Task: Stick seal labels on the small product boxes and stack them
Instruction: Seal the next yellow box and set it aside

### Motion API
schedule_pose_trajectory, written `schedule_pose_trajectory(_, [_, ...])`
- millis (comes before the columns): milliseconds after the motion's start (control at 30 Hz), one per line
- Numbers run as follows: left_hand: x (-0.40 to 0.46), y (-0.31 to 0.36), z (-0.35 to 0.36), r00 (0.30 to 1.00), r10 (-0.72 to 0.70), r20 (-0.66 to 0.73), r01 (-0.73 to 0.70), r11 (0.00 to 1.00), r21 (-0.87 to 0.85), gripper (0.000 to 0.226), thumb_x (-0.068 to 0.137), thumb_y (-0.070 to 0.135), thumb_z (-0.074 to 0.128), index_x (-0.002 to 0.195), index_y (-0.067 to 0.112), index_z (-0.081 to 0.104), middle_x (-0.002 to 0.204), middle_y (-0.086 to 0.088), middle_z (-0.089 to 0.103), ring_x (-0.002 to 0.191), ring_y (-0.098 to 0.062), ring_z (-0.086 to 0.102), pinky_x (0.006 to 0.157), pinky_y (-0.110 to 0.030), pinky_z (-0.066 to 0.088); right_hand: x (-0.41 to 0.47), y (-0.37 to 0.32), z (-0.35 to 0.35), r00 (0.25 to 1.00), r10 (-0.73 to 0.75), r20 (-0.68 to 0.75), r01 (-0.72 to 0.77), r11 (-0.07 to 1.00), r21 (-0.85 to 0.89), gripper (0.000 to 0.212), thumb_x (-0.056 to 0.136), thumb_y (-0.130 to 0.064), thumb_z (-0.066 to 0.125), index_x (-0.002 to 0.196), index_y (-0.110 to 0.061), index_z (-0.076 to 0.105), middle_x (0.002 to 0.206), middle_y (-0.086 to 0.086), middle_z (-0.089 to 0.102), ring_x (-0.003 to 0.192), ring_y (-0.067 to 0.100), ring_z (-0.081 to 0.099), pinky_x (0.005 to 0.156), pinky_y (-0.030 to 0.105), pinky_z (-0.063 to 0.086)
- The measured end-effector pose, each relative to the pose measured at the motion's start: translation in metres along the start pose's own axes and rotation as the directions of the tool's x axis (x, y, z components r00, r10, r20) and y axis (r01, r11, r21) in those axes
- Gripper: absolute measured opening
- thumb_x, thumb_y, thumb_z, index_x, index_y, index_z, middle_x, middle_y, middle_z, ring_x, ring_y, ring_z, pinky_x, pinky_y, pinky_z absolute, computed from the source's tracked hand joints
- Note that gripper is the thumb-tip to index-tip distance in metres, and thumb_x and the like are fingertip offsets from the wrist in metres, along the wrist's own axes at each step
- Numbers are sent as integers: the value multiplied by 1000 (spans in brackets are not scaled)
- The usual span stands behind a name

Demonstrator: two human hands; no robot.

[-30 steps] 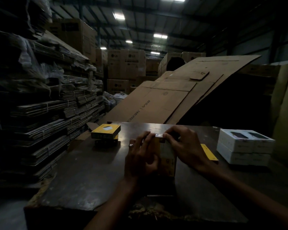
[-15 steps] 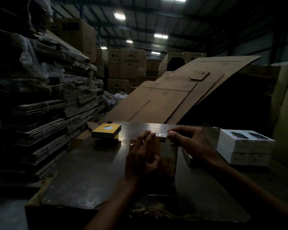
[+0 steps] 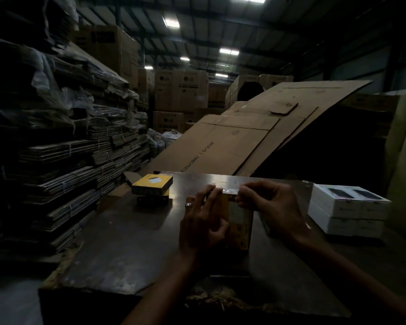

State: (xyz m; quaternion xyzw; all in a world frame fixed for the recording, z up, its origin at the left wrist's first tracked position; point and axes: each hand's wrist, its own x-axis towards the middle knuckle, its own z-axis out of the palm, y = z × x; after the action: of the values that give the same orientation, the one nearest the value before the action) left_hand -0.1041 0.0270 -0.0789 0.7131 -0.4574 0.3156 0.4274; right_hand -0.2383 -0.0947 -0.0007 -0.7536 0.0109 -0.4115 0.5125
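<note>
My left hand grips the upright yellow box, fingers curled on its near face. R hand pinches seal label at box top edge. Sealed stack sits beyond-left of L hand.

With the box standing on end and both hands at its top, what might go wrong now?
1. The yellow box stands upright on the table, steadied only by the left hand; pressing could tip it.
2. The right hand pinches the shiny seal label at the top edge; in this dim light it may go on crooked or wrinkled.
</note>
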Motion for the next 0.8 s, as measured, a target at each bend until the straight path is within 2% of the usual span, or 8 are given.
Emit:
schedule_pose_trajectory(67, [-1,0,0,1000,4,-4,-4,1000,-2,74,76,35,59,148,27,42,149,6,42,123,-24,48,76,-31,57,-5,2,5,1000,-20,-15,20,1000,-4,19,86,-10,72,104,-3,74,92,4,77,86,14,75,74,23,60])
schedule_pose_trajectory(167, [-1,-1,0,1000,9,3,-9,1000,-6,75,75,39,57,147,27,40,149,4,41,123,-26,49,75,-29,54,-14,7,15,998,-64,-24,61,991,-120,24,83,-11,76,107,-11,74,98,-9,74,90,0,72,73,15,56])
schedule_pose_trajectory(267, [-1,-2,0,1000,28,6,-28,999,-30,74,79,44,59,148,28,38,150,3,39,125,-27,50,78,-27,50,-18,14,19,992,-123,-40,112,971,-213,28,84,-19,77,111,-16,73,101,-10,73,94,-1,70,76,18,58])
schedule_pose_trajectory(433, [1,-4,1,1000,23,-13,-23,997,-71,72,80,43,63,147,26,41,150,3,40,129,-25,48,88,-29,50,-15,14,15,940,-341,-18,290,825,-484,22,88,-40,64,101,-23,69,95,-11,68,86,-1,67,70,15,55])
schedule_pose_trajectory(533, [2,-3,2,1000,15,-25,-18,992,-123,71,80,38,65,145,19,46,148,2,42,134,-19,44,101,-26,39,-9,19,12,916,-399,-31,325,787,-525,17,89,-35,65,97,-21,70,89,-12,68,80,-1,66,68,16,55])
schedule_pose_trajectory(600, [2,-3,3,999,6,-34,-11,988,-157,70,79,33,69,144,19,47,147,2,42,134,-18,43,105,-29,40,-3,24,11,905,-424,-30,338,761,-554,17,91,-33,66,96,-18,71,90,-9,69,81,0,66,69,17,54])
schedule_pose_trajectory(633, [2,-4,4,999,-2,-40,-5,986,-169,70,78,29,73,143,21,47,146,2,42,133,-20,43,105,-29,41,1,27,11,899,-438,-33,344,749,-567,16,91,-30,67,96,-16,73,90,-6,69,81,1,65,69,15,52])
schedule_pose_trajectory(800, [3,-3,7,998,-37,-52,27,983,-180,75,75,15,82,140,27,47,144,2,43,129,-22,44,95,-5,32,10,38,13,876,-480,-31,376,724,-577,12,88,-18,74,98,-13,77,95,0,68,84,6,66,73,6,47])
